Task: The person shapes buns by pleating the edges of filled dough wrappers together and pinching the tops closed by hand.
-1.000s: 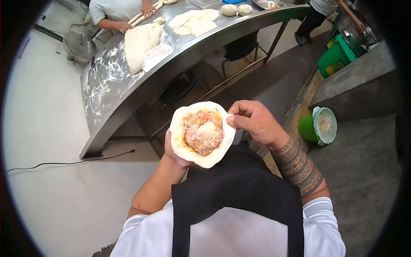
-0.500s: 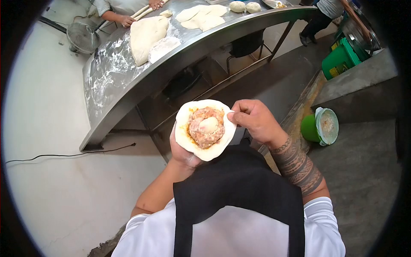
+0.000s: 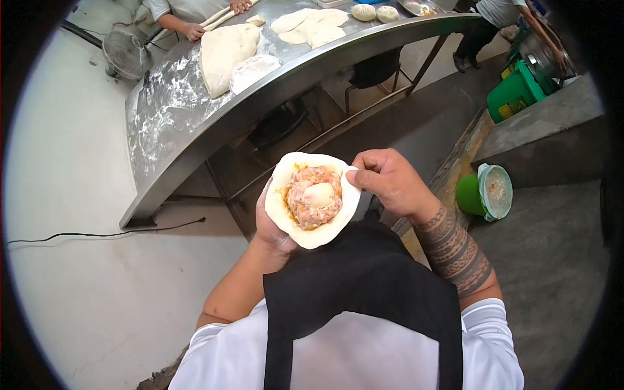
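Note:
A round, flat dough wrapper [image 3: 279,211] faces up in front of my black apron, held in the air. On its middle lies a mound of pinkish meat filling [image 3: 302,211] with a pale lump [image 3: 318,195] on top and orange sauce around it. My left hand [image 3: 270,231] supports the wrapper from below and the left side, its fingers mostly hidden behind the dough. My right hand [image 3: 393,182] pinches the wrapper's right edge between thumb and index finger.
Beyond is a floured metal table [image 3: 162,123] with a large dough slab [image 3: 227,55], flat dough pieces [image 3: 309,27] and two buns [image 3: 375,12]. A co-worker's hands [image 3: 194,31] touch dough strips. Green buckets [image 3: 469,195] and another person [image 3: 484,29] are on the right.
The wrapper and both hands have shifted slightly right in view compared with the first frame. The wrapper has turned or tilted a little. My right hand still pinches its edge.

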`<action>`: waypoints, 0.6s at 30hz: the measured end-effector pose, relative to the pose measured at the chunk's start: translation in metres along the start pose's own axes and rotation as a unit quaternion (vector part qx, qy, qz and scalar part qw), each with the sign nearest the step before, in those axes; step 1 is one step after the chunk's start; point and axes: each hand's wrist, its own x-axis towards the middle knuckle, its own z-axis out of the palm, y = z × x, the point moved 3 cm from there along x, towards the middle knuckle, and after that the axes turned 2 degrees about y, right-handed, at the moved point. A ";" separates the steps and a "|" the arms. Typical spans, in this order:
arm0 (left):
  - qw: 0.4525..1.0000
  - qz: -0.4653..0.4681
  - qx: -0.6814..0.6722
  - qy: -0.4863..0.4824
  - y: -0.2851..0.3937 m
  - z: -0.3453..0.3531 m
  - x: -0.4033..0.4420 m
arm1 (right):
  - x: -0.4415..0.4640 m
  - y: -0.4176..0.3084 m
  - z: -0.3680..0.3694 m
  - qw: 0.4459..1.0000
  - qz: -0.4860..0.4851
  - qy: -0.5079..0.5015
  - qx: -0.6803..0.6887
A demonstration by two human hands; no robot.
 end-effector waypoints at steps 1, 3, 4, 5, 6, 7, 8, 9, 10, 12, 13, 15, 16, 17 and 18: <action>1.000 0.001 0.013 0.006 0.000 0.000 0.000 | 0.000 -0.003 0.001 1.000 0.004 0.011 0.024; 0.999 -0.022 -0.013 -0.024 0.001 -0.004 0.001 | 0.001 -0.009 0.006 0.997 0.012 0.033 0.072; 0.998 -0.034 -0.026 -0.037 0.001 -0.004 0.002 | 0.001 -0.011 0.004 0.998 0.012 0.021 0.054; 0.998 -0.034 -0.026 -0.038 0.001 -0.005 0.001 | 0.001 -0.012 0.001 0.999 0.012 0.009 0.036; 0.998 -0.035 -0.026 -0.037 0.002 -0.005 0.001 | 0.001 -0.012 0.001 1.000 0.011 -0.003 0.018; 0.998 -0.035 -0.026 -0.037 0.003 -0.004 0.002 | 0.002 -0.011 0.001 1.000 0.001 0.002 0.021; 0.998 -0.041 -0.040 -0.038 0.003 -0.002 0.001 | 0.002 -0.007 0.003 1.000 -0.010 0.008 0.024; 0.997 -0.047 -0.053 -0.039 0.003 0.005 0.001 | 0.002 -0.005 0.004 0.999 -0.020 0.014 0.028; 0.996 -0.054 -0.067 -0.039 0.003 0.009 0.000 | 0.002 -0.002 0.004 0.999 -0.014 0.009 0.029; 0.996 -0.054 -0.059 -0.028 0.004 0.011 0.000 | 0.001 0.000 0.002 0.999 -0.003 -0.001 0.032; 0.997 -0.054 -0.055 -0.022 0.005 0.011 -0.001 | 0.002 -0.001 0.002 1.000 0.012 -0.004 0.028; 0.996 -0.063 -0.033 -0.045 0.007 0.008 -0.001 | 0.001 -0.002 0.003 0.999 0.039 -0.010 0.018; 0.996 -0.068 -0.023 -0.056 0.009 0.008 0.000 | 0.000 -0.006 0.005 0.999 0.038 -0.008 0.023; 0.994 -0.081 -0.030 -0.062 0.010 0.007 0.000 | 0.000 -0.012 0.008 0.999 0.038 -0.007 0.027; 0.993 -0.094 -0.036 -0.068 0.011 0.007 -0.001 | 0.000 -0.014 0.009 0.999 0.037 -0.005 0.031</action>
